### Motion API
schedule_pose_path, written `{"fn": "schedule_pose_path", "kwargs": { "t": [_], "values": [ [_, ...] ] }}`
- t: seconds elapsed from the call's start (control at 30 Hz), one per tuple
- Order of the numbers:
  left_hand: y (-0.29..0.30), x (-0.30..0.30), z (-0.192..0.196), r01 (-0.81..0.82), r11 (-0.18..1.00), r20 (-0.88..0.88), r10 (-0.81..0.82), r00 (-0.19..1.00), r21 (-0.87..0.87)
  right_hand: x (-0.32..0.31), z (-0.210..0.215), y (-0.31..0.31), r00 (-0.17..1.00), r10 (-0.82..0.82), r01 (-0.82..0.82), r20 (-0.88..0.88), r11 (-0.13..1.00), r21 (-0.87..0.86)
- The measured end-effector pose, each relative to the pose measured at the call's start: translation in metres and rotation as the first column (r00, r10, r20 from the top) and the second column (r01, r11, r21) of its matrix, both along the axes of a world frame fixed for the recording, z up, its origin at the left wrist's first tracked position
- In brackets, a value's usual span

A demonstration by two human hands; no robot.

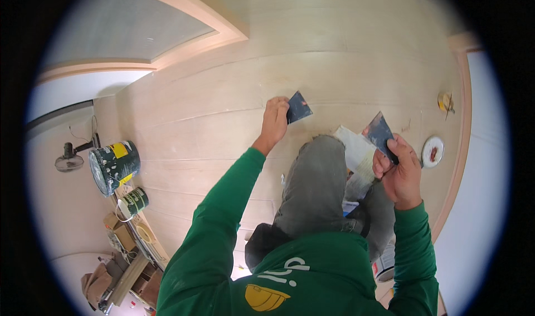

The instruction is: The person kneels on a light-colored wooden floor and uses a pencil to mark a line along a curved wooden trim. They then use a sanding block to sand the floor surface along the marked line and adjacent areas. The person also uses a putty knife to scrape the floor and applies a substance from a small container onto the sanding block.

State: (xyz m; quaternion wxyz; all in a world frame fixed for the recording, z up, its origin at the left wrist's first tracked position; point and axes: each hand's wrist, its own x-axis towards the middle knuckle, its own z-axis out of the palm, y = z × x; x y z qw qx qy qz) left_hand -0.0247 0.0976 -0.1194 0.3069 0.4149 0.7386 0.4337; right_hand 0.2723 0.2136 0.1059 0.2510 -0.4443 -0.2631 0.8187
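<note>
My left hand point(274, 121) grips a dark, flat scraper blade point(300, 108) by its left edge, low over the pale wooden boards point(206, 115). A small orange-brown smear marks its upper right side. To the right, my right hand point(402, 174) is closed on a second dark scraper blade point(379, 131), thumb on top and fingers curled below. Its tip points up and leftward, with a reddish smear at the left edge. Under that blade lies a printed paper sheet point(359, 163), partly covered by my knee. A round white lid point(433, 151) with reddish-brown paste sits beside my right hand.
A small tin point(444, 101) with a thin stick stands at the far right. Leftward are a large dark paint bucket point(123, 163), a smaller green can point(135, 200), a fan point(69, 159) and piled boxes. A wood-framed panel point(195, 32) juts in at upper left.
</note>
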Motion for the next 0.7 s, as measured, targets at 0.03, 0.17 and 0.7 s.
{"fn": "schedule_pose_path", "kwargs": {
  "t": [0.03, 0.17, 0.7],
  "values": [
    [0.011, -0.013, -0.016, -0.003, 1.000, -0.080, 0.005, 0.997, 0.015, -0.021, -0.002, 0.013, 0.999, 0.022, -0.023, 0.025, 0.999, 0.030],
    [0.052, -0.052, -0.074, 0.041, 0.999, -0.281, -0.031, 0.959, 0.031, -0.109, -0.031, 0.075, 0.977, 0.178, -0.193, 0.116, 0.973, 0.127],
    [0.106, -0.078, -0.122, 0.062, 0.990, -0.551, -0.121, 0.826, -0.125, -0.418, -0.314, 0.204, 0.727, 0.273, -0.665, 0.630, 0.510, 0.546]
  ]
}}
